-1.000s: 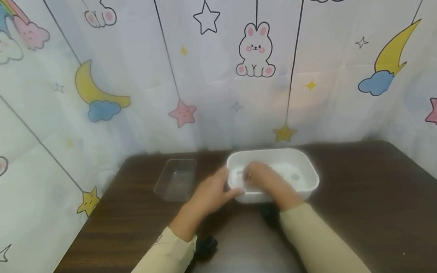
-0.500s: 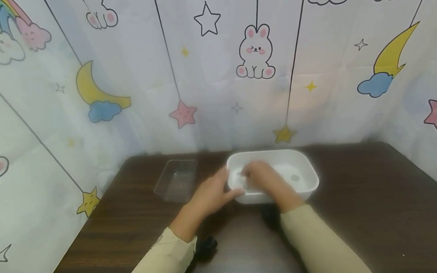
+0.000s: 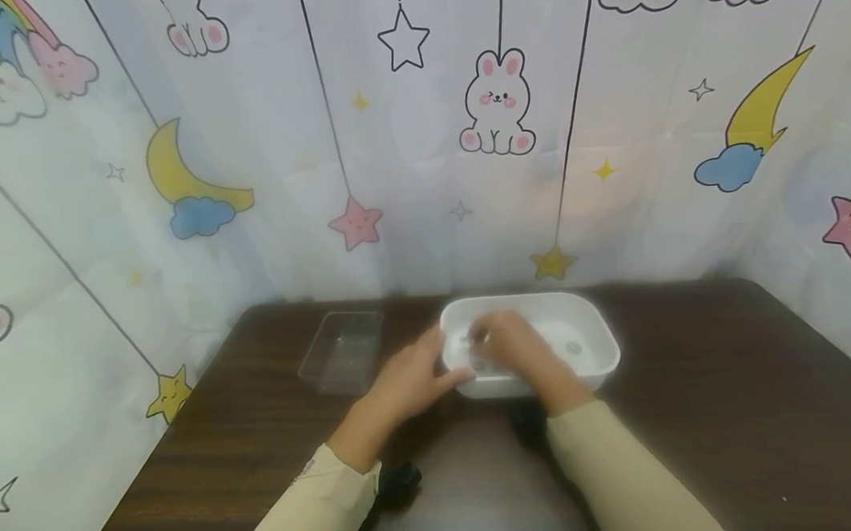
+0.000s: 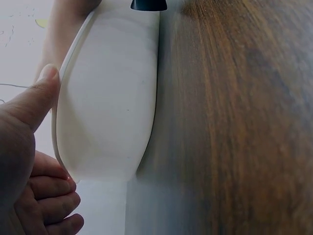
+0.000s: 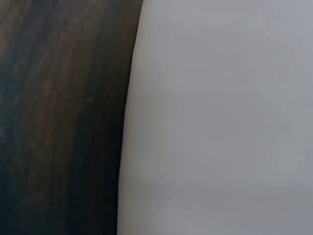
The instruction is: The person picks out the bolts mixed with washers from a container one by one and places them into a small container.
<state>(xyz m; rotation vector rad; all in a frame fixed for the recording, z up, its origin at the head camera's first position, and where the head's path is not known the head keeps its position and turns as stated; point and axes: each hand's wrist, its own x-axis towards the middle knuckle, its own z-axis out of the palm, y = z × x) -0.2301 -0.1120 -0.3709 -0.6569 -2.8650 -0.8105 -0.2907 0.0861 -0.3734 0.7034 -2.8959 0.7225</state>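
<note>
While the left grip (image 3: 412, 378) holds the white tub (image 3: 568, 314), I cannot tell if the blurred right grip (image 3: 511, 343) inside holds anything.

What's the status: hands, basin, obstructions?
Left hand holds white basin by rim. Right hand inside, blurred; grip unclear. Clear tray apart, left, not blocking.

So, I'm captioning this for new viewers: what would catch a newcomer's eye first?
Probably the cartoon-printed sheet behind the table, with a winking bunny high in its middle. Below, a white tub stands near the table's far edge, the left hand at its left end and the right hand, blurred, inside it. A clear container sits to the tub's left.
</note>
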